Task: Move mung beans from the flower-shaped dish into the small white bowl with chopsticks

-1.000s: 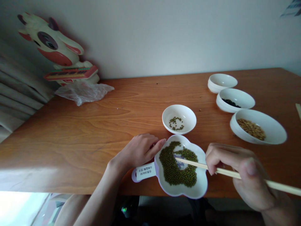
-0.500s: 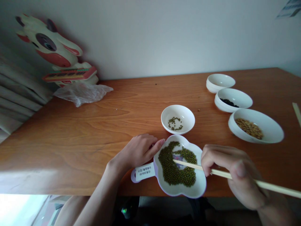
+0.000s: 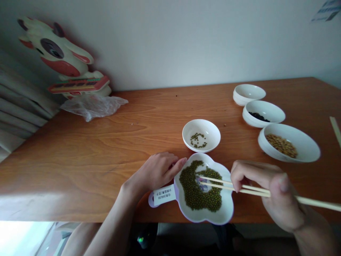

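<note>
My right hand is closed around a pair of wooden chopsticks, their tips slightly apart over the middle of a flower-shaped dish. Green mung beans cover much of this dish, and a printed picture shows at its centre. No bean is visible between the tips. At the dish's left side, my left hand lies on the table with its thumb at the rim and its fingers loosely bent. Just behind the dish stands a white bowl with some mung beans at its bottom.
To the right stand a bowl of tan beans, a bowl of black beans and another white bowl. A cow-shaped toy keyboard and a clear plastic bag are at the back left. A pale stick lies far right.
The chopstick tips, together before, have spread apart. My right hand has shifted slightly up and to the right. My left hand and the dish have stayed in place.
</note>
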A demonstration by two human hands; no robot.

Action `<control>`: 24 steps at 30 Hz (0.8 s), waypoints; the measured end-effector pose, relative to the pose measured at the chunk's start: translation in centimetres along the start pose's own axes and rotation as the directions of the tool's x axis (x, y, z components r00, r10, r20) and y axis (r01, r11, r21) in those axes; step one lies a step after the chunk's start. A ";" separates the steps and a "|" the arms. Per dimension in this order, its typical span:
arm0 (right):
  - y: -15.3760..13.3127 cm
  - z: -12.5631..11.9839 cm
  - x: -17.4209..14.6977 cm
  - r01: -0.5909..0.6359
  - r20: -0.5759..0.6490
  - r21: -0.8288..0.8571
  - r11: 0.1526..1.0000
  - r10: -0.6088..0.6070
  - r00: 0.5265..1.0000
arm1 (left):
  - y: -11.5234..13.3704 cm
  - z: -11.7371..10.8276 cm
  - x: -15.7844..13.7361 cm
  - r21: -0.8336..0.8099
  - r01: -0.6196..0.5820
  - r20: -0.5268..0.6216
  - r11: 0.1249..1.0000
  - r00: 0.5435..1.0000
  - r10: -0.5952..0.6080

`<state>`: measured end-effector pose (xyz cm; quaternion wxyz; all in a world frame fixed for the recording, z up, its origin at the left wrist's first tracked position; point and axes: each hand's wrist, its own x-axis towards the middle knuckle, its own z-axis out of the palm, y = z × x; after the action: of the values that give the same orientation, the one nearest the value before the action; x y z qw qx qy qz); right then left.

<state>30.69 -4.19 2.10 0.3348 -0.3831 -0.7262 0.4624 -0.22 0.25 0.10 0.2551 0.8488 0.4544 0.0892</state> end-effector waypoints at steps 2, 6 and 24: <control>0.0 -0.1 -0.1 -0.008 0.006 0.003 1.000 0.008 1.000 | 0.0 0.0 0.0 -0.004 -0.005 0.000 1.000 1.000 0.005; 0.0 -0.1 -0.1 -0.026 0.029 0.015 1.000 0.026 0.999 | 0.0 0.1 0.1 -0.005 0.001 -0.003 1.000 1.000 -0.001; -1.2 -0.7 2.0 0.172 -0.480 -0.094 0.981 -0.196 0.855 | -0.1 0.2 0.0 -0.004 0.025 -0.001 1.000 1.000 -0.025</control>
<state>30.03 -2.48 3.73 0.5404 -0.4238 -0.6623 0.2995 -0.17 0.22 -0.14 0.2577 0.8425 0.4650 0.0872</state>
